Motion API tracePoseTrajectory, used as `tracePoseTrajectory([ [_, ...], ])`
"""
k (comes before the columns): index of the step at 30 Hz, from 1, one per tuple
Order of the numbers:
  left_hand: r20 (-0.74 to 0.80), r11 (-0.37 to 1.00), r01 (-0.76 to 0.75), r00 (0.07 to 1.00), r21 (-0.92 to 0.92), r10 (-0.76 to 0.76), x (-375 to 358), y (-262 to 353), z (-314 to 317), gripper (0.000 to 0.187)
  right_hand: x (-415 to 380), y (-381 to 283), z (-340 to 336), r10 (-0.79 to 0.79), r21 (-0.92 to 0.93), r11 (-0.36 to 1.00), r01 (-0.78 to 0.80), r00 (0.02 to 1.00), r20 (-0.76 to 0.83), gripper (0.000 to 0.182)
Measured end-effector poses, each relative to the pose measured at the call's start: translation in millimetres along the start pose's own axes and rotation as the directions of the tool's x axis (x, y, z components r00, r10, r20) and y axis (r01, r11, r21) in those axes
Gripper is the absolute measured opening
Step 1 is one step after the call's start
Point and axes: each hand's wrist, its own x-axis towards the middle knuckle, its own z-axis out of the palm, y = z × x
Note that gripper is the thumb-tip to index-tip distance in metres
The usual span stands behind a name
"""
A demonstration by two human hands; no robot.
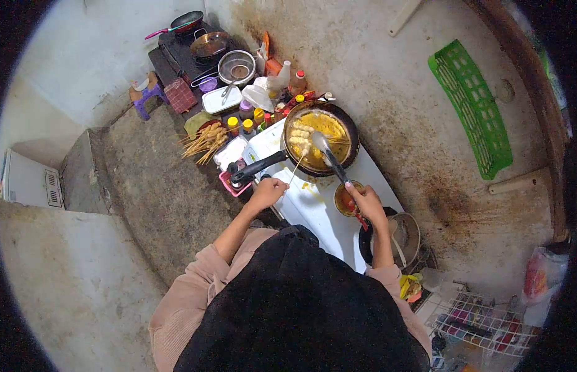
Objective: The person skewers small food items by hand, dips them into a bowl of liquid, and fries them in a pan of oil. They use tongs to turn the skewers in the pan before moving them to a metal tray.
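A dark frying pan (353,147) stands on the white stove top (325,214), with yellow oil or egg and coated skewers (299,133) in it. My left hand (269,191), below the pan handle (260,166), pinches the end of a thin stick (296,170) that reaches into the pan. My right hand (368,204) is closed round the dark handle of a utensil, perhaps tongs (330,153), whose metal head rests among the skewers. Just left of my right hand sits a small bowl (340,199) of orange-yellow liquid.
Sauce bottles (247,126) and a bunch of skewers (204,142) lie left of the pan. A pink basket (234,186) is near my left hand. At the right stand a pot (407,239) and a wire rack (480,322). A green rack (474,108) hangs on the wall.
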Motion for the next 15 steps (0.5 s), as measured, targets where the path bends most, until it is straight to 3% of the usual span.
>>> tracePoseTrajectory([
  [5,0.026,1.0,-0.001,1.0,0.002,0.001,-1.2,2.5,-0.7,0.025,-2.1,-3.4,-2.3,0.013,0.104,0.994,-0.023,0.995,0.097,0.055],
  [8,0.044,0.999,-0.017,0.999,0.034,0.015,-3.4,6.0,-3.0,0.026,8.6,12.4,1.4,-0.024,0.136,0.99,0.026,1.0,-0.01,0.054],
  [11,0.061,0.998,-0.036,0.998,0.051,0.033,-3.8,6.3,-4.9,0.029,11.3,12.9,2.0,0.002,-0.027,1.0,-0.003,0.999,-0.052,0.054],
  [13,0.072,0.998,-0.043,0.997,0.055,0.039,-2.8,4.4,-4.2,0.03,6.5,3.8,0.5,-0.018,0.086,0.996,0.008,0.994,0.11,0.055],
  [15,0.078,0.999,-0.031,0.997,0.04,0.028,-1.9,3.7,-4.1,0.032,4.8,1.6,-0.6,-0.003,0.119,0.993,-0.01,0.993,0.116,0.056],
])
